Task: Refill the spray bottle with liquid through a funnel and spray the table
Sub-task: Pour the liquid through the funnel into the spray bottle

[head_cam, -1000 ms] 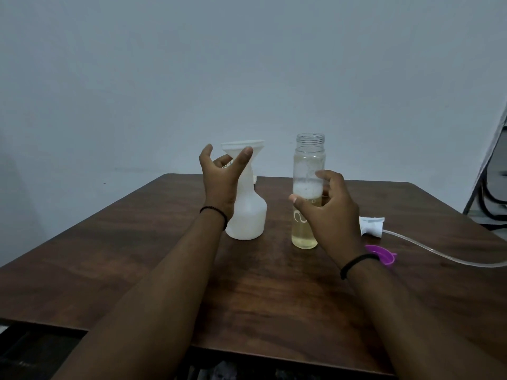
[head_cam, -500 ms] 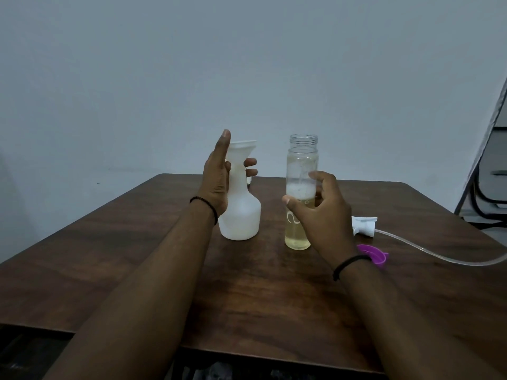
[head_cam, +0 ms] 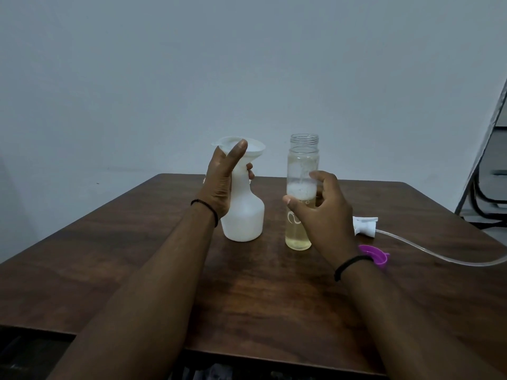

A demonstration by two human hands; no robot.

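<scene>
Sprayer head [head_cam: 366, 225] and purple funnel [head_cam: 375, 255] lie behind right hand [head_cam: 323, 212].

there is one view only, from the camera on my head, wide-angled, looking forward and somewhat down across the wooden table [head_cam: 247, 297] toward the plain wall [head_cam: 247, 64] behind it. my two forearms run in from the bottom edge, so my left hand [head_cam: 219, 185] and right hand [head_cam: 326, 212] sit near mid-frame, close to the lens. the table's near edge lies low in the picture and its far edge about halfway up, the wall filling the upper half. at the right edge a slanted frame [head_cam: 491, 127] leans in, bent by the lens.
</scene>
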